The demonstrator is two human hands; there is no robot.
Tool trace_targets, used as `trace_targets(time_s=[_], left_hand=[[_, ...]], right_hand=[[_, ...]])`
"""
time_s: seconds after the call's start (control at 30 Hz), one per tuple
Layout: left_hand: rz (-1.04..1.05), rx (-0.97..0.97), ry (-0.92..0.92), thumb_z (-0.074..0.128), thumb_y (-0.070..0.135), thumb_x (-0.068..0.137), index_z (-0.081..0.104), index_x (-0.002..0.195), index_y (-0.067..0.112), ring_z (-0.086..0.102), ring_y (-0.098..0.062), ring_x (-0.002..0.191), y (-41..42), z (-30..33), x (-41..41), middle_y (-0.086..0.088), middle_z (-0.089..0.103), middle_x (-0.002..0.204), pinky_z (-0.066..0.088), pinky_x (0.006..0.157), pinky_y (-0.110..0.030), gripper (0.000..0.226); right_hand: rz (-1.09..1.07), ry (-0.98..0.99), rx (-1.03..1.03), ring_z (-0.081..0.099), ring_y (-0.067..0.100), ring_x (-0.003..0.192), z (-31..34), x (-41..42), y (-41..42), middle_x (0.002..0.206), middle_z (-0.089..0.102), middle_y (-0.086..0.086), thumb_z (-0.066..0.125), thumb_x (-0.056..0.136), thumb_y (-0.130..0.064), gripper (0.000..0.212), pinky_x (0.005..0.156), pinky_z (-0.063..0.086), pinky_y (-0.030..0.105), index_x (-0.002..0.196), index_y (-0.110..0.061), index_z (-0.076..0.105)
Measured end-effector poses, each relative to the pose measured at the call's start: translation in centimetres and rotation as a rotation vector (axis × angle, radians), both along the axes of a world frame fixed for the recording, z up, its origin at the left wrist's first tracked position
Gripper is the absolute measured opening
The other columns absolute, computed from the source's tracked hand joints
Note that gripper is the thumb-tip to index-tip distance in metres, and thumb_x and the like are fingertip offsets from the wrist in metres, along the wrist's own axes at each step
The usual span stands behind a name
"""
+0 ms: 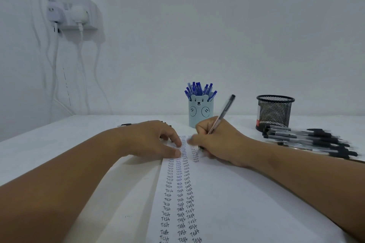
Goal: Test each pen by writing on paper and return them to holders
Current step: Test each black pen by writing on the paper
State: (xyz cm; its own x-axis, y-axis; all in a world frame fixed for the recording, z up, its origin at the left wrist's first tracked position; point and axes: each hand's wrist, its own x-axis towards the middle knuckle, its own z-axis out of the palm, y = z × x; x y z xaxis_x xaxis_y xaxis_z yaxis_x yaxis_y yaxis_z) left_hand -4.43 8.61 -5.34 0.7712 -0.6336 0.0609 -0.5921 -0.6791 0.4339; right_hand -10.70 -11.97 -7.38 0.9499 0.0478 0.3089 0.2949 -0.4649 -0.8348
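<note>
pen test mid-run, 4th column in progress

right hand [215, 140] grips a black pen [221, 116] in a writing hold, thumb and fingers curled round the lower barrel, cap end tilted up and away toward the wall. tip is down on the paper [227, 203] at the foot of a short 4th column of "test" words; the tip itself is blurred. left hand [150, 138] lies flat w/ fingers straight, pressing the sheet's left edge just beside the writing, holding nothing.

progress, as a judgement: 3 long columns already run down the page plus the short one, so many pens look tested. the bear holder [200, 112], beyond the right hand and near it, is full of blue pens [200, 89], prob. that batch is finished. the mesh holder [275, 112] further right looks empty. a pile of black pens [308, 140] lies on the table [39, 154] in front of it, just off the right forearm; can't tell which are tested. a few more dark pens [126, 124] peek out behind the left hand. left to do: finish the black ones and put them in the mesh holder.
</note>
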Motion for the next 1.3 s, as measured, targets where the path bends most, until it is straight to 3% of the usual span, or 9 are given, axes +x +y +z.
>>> trace_targets(time_s=[0.13, 0.33, 0.43, 0.53, 0.63, 0.77, 1.07, 1.2, 1.3], left_hand=[[-0.004, 0.01, -0.007, 0.08, 0.053, 0.079, 0.073, 0.103, 0.045, 0.053, 0.001, 0.118, 0.0, 0.0, 0.0, 0.017, 0.06, 0.121, 0.042, 0.111, -0.034, 0.026], [-0.005, 0.006, 0.001, 0.08, 0.054, 0.079, 0.073, 0.102, 0.046, 0.054, 0.001, 0.116, 0.1, 0.0, 0.1, 0.019, 0.061, 0.118, 0.042, 0.111, -0.035, 0.025], [-0.008, 0.003, -0.001, 0.08, 0.053, 0.08, 0.073, 0.102, 0.045, 0.054, 0.002, 0.116, 0.0, 0.0, 0.0, 0.02, 0.061, 0.119, 0.041, 0.111, -0.035, 0.025], [-0.002, 0.007, 0.0, 0.08, 0.052, 0.08, 0.073, 0.104, 0.044, 0.054, 0.001, 0.117, 0.0, 0.1, -0.1, 0.018, 0.061, 0.12, 0.041, 0.112, -0.035, 0.026], [-0.006, 0.003, -0.009, 0.08, 0.053, 0.08, 0.073, 0.104, 0.044, 0.054, -0.001, 0.116, 0.0, 0.0, 0.0, 0.016, 0.061, 0.12, 0.042, 0.11, -0.035, 0.026], [-0.017, 0.0, -0.004, 0.08, 0.053, 0.079, 0.073, 0.103, 0.044, 0.054, -0.001, 0.118, 0.0, 0.0, 0.0, 0.017, 0.061, 0.119, 0.042, 0.111, -0.035, 0.026], [-0.016, 0.008, -0.011, 0.079, 0.055, 0.079, 0.073, 0.102, 0.047, 0.055, -0.003, 0.117, 0.0, 0.0, 0.1, 0.017, 0.061, 0.117, 0.043, 0.11, -0.035, 0.025], [-0.008, 0.004, -0.017, 0.069, 0.064, 0.079, 0.071, 0.099, 0.05, 0.057, -0.002, 0.113, -0.1, 0.0, -0.3, 0.019, 0.063, 0.113, 0.045, 0.108, -0.038, 0.024], [0.022, 0.003, -0.053, 0.068, 0.062, 0.085, 0.069, 0.105, 0.045, 0.055, -0.001, 0.115, -0.6, -0.2, -0.7, 0.02, 0.062, 0.116, 0.045, 0.107, -0.035, 0.027]], right_hand=[[-0.054, -0.055, 0.286, 0.041, 0.022, 0.054, 0.6, 0.1, -0.4, 0.059, 0.045, 0.011, 0.053, 0.102, -0.037, 0.053, 0.048, 0.035, 0.026, 0.055, -0.014, 0.049], [-0.111, -0.189, 0.27, 0.032, 0.015, 0.033, 1.5, 0.1, -1.2, 0.05, 0.042, 0.012, 0.055, 0.094, -0.05, 0.039, 0.036, 0.027, 0.016, 0.11, -0.016, 0.045], [-0.192, -0.241, 0.019, 0.044, 0.015, 0.038, 0.8, 0.7, -1.8, 0.05, 0.056, 0.001, 0.052, 0.104, -0.04, 0.014, 0.04, 0.038, 0.022, 0.097, -0.028, 0.056], [-0.199, -0.397, -0.16, 0.051, 0.014, 0.051, 0.2, 1.1, -2.2, 0.069, 0.065, 0.002, 0.053, 0.104, -0.028, 0.016, 0.053, 0.044, 0.027, 0.095, -0.019, 0.062], [-0.22, -0.514, -0.384, 0.047, 0.017, 0.066, 0.1, 1.2, -2.2, 0.071, 0.058, 0.005, 0.051, 0.104, -0.023, 0.026, 0.059, 0.036, 0.028, 0.089, -0.005, 0.062], [-0.15, -0.511, -0.499, 0.041, 0.008, 0.063, 0.1, 0.7, -2.2, 0.064, 0.044, -0.008, 0.057, 0.101, -0.029, 0.027, 0.057, 0.031, 0.02, 0.075, -0.023, 0.049], [-0.083, -0.484, -0.491, 0.039, 0.01, 0.064, 0.1, 0.4, -2.1, 0.065, 0.043, -0.007, 0.057, 0.101, -0.03, 0.037, 0.059, 0.03, 0.024, 0.068, -0.026, 0.043], [-0.063, -0.425, -0.528, 0.048, 0.01, 0.075, 0.0, 0.5, -2.3, 0.084, 0.05, -0.004, 0.058, 0.1, -0.036, 0.018, 0.067, 0.038, 0.024, 0.091, -0.025, 0.068], [-0.058, -0.373, -0.551, 0.048, 0.005, 0.071, 0.6, 0.5, -2.6, 0.082, 0.048, -0.009, 0.056, 0.101, -0.034, 0.009, 0.066, 0.036, 0.022, 0.1, -0.029, 0.063]])
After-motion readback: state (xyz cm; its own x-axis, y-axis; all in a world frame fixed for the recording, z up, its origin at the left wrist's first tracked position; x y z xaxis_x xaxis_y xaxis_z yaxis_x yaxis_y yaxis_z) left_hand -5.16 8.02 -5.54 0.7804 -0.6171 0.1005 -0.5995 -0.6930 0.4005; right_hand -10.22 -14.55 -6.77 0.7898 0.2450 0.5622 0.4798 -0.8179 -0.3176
